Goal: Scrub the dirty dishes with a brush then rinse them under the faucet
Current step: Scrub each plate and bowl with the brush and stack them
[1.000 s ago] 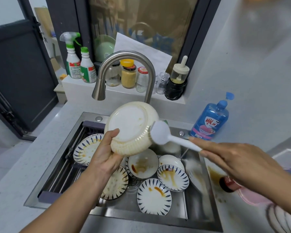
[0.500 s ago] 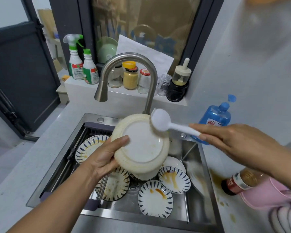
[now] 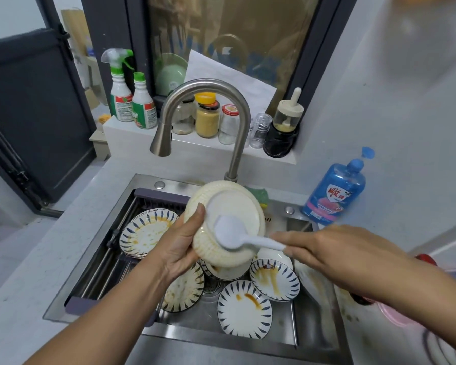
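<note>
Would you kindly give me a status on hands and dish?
Left hand grips cream bowl over sink. Right hand holds brush, head on bowl's underside. Faucet shows no water; nothing blocking.

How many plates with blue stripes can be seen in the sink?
4: one plate at the far left, one in front of it, one nearest the camera, one at the right. The held bowl may hide others.

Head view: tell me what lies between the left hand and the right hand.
In the head view, the cream ribbed bowl, gripped by the left hand, and the white plastic brush, its handle held by the right hand.
</note>
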Demonstrator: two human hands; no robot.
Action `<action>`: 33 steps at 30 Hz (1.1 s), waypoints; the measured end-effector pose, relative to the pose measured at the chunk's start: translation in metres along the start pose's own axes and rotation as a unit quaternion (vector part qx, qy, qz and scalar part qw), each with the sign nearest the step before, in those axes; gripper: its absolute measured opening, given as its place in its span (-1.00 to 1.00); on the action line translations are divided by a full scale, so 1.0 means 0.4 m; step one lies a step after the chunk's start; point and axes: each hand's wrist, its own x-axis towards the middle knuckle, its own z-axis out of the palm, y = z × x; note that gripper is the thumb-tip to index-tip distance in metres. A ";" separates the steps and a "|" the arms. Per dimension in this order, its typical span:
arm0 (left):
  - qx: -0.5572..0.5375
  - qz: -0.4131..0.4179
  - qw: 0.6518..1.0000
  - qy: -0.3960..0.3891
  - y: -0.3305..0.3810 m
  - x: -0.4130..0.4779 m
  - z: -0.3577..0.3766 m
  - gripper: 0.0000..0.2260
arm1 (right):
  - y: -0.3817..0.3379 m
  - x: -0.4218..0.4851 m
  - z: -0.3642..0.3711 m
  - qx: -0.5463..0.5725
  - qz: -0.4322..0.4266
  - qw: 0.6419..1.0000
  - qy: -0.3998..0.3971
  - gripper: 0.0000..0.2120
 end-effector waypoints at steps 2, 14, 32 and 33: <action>-0.010 -0.021 1.000 0.001 -0.021 -0.001 -0.001 -0.44 | -0.012 0.032 -0.001 0.001 -0.013 0.999 0.034 -0.52; -0.002 -0.026 0.999 0.027 -0.039 0.001 -0.008 -0.54 | 0.003 0.050 0.030 0.074 0.033 0.997 0.015 -0.60; 0.738 0.328 0.542 -0.234 -0.145 0.030 -0.029 -0.69 | 0.078 0.201 0.265 0.705 0.293 0.646 0.000 -0.70; 0.754 0.337 0.513 -0.235 -0.154 0.038 -0.041 -0.68 | 0.083 0.203 0.286 0.723 0.302 0.621 -0.002 -0.79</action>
